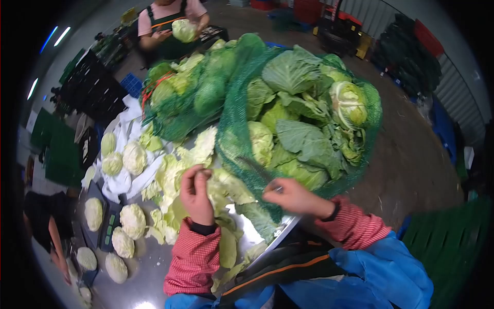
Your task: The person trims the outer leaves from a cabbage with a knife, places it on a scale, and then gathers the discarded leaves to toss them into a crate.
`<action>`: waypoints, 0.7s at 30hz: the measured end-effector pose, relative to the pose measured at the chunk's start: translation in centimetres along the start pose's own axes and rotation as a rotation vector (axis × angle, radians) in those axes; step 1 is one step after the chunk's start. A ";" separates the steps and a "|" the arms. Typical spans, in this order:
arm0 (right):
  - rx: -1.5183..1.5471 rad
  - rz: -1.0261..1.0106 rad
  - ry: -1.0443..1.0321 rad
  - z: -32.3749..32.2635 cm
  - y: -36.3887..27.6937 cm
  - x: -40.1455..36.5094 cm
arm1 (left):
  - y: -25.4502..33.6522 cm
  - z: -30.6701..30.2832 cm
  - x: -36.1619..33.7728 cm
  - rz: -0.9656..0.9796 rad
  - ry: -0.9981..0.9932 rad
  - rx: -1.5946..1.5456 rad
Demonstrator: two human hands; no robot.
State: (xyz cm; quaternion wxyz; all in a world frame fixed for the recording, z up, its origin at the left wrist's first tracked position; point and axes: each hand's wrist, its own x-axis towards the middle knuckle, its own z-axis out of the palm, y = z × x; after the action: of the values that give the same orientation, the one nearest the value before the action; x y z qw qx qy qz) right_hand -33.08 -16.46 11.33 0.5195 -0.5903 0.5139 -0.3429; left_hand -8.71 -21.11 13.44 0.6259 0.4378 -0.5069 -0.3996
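Observation:
My right hand (pixel 297 198) is closed around a knife (pixel 253 167), whose dark, blurred blade points up and left in front of the green net. My left hand (pixel 197 198) is raised over a heap of pale cabbage leaves (pixel 172 177), fingertips pinched together; whatever they may hold is too small to make out. Beyond my right hand, an open green mesh sack (pixel 234 136) bulges with leafy cabbages (pixel 303 139). Loose leaves also lie between my forearms at the edge of the metal table (pixel 146 273).
Several trimmed cabbages (pixel 133 221) sit on the table's left, some around a scale (pixel 109 226) and some on white cloth (pixel 123 183). Another filled net sack (pixel 198 92) stands at the back. A co-worker (pixel 167 31) holds a cabbage there; another person (pixel 49 221) is at the left.

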 end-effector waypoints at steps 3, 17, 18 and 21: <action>-0.072 0.036 0.383 -8.8 -0.1 -1.2 | -1.4 7.3 -0.2 -0.146 -0.327 -0.053; -0.081 0.190 0.494 -31.4 -1.9 16.8 | -10.6 28.4 19.2 0.046 -0.002 0.298; -0.016 0.276 0.441 -31.4 -1.0 18.5 | -13.2 27.7 22.1 -0.004 -0.055 0.372; 0.223 0.366 0.384 -29.7 0.0 20.5 | -14.2 28.0 25.6 -0.252 -0.201 0.464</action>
State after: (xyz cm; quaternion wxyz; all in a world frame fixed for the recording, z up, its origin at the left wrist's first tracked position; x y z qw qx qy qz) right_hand -56.10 -43.93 15.38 0.5276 -0.3510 0.6601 -0.4034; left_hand -32.76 -53.48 10.04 0.4009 0.5872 -0.5858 -0.3889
